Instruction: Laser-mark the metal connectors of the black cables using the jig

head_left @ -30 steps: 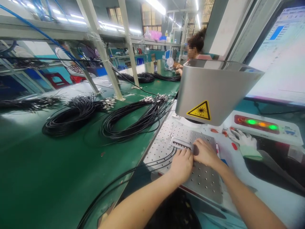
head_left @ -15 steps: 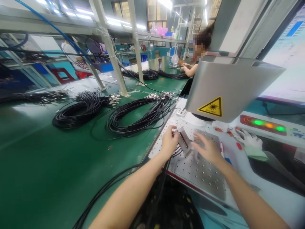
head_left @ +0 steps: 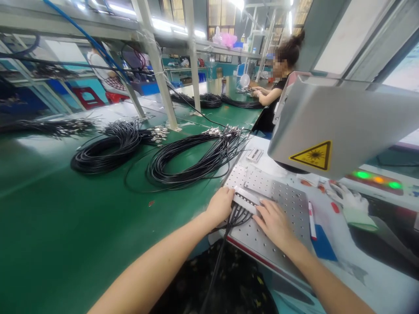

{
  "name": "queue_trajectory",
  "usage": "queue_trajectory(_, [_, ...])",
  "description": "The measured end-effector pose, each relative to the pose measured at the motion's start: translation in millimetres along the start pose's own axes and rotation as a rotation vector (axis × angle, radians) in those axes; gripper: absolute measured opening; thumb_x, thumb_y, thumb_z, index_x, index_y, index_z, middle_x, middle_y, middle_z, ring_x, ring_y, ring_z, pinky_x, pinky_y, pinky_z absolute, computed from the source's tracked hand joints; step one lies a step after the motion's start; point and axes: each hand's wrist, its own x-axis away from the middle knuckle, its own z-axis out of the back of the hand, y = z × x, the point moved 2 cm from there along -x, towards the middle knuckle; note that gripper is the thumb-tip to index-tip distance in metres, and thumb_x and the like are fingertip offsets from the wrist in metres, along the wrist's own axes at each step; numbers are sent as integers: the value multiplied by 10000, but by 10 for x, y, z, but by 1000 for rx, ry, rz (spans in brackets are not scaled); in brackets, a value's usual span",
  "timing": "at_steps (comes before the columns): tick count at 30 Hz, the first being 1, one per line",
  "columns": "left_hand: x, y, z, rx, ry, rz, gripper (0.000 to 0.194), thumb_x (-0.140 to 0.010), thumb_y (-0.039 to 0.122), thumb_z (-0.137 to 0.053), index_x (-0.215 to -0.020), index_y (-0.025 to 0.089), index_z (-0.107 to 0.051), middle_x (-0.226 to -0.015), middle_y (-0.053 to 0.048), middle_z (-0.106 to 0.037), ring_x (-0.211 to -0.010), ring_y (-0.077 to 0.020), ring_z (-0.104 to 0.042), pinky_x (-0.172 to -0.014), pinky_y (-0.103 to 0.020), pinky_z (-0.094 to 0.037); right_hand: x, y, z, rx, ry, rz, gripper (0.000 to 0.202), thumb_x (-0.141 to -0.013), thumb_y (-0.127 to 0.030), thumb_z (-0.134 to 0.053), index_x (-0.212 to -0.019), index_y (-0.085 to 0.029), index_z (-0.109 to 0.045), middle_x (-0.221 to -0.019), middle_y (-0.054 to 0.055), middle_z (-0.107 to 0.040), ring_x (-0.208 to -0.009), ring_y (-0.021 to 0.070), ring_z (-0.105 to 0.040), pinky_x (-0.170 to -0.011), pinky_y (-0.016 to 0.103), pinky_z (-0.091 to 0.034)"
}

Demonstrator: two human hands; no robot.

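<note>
A silver metal cable-holding block point(head_left: 246, 201) lies on or just above the perforated metal plate point(head_left: 266, 242). Several black cables point(head_left: 233, 217) run out of its near side, their ends seated in a row of slots. My left hand point(head_left: 221, 204) grips the block's left end, fingers closed around it. At the opposite end, my right hand point(head_left: 275, 221) has its fingertips pressed on the block's right side. Behind the block, a flat metal bar point(head_left: 260, 190) rests on the plate.
A grey machine head point(head_left: 353, 117) with a laser warning sign overhangs the plate. Cable coils point(head_left: 193, 159) lie on the green table point(head_left: 98, 231). A second slotted block point(head_left: 254, 155), a marker point(head_left: 312, 220), a blue card point(head_left: 323, 242) and a glove point(head_left: 355, 205) sit nearby. A co-worker point(head_left: 278, 91) sits beyond.
The block has gone from tilted up in my left hand to flat at the plate. My right hand has moved in from apart and now touches its right end. The view has shifted slightly.
</note>
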Motion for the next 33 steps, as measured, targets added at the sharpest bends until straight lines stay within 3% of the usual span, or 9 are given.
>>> queue_trajectory(5, [-84,16,19,-169,-78,-211,183,-838,59,-382,-845,116,-556,-874,-94,-551,-877,-213,-489,-801,-329,-432,-8,79,-26,-10,51,-3,250,-885,-311,-435,-910,-151,-624,-1081,134,-582,-1029,279,-504,-875,437,-433])
queue_trajectory(12, [-219,283,-110,-276,-87,-346,160,-847,78,-397,-839,107,-554,-864,-91,-556,-835,-219,-494,-748,-337,-447,102,476,43,-48,77,2,226,-873,-331,-450,-904,-188,-621,-1050,96,-591,-1030,266,-492,-882,440,-403])
queue_trajectory(22, [-214,383,-122,-287,-134,-303,150,-827,70,-409,-877,114,-544,-891,-99,-562,-853,-229,-505,-735,-345,-448,188,534,-6,-49,43,-63,225,-848,-367,-461,-914,-225,-622,-1048,72,-590,-1034,263,-504,-872,441,-396])
queue_trajectory(25, [-208,385,-18,-288,-99,-272,125,-832,115,-439,-898,127,-544,-888,-96,-571,-848,-230,-520,-733,-352,-453,305,605,8,-81,68,-132,309,-847,-406,-454,-1073,-234,-575,-1107,72,-562,-1046,244,-515,-874,408,-428])
queue_trajectory(28, [-109,279,211,-225,-57,-224,186,-818,191,-505,-997,159,-544,-958,-86,-579,-901,-232,-527,-769,-350,-452,583,814,51,-88,152,-243,356,-859,-425,-422,-1138,-230,-527,-1121,76,-547,-1047,232,-526,-865,389,-450])
queue_trajectory(31, [150,5,502,17,-76,-111,254,-796,226,-537,-1049,218,-557,-1015,-41,-593,-954,-211,-528,-816,-318,-445,978,1086,81,-40,278,-348,353,-862,-441,-395,-1085,-213,-546,-1079,91,-555,-1014,246,-541,-852,411,-457])
queue_trajectory(33, [394,-247,642,161,-121,-48,213,-792,240,-525,-995,226,-589,-932,-16,-619,-897,-181,-552,-812,-291,-452,1229,1229,73,-2,355,-421,350,-858,-443,-389,-1039,-200,-562,-1047,100,-560,-985,254,-552,-844,421,-460])
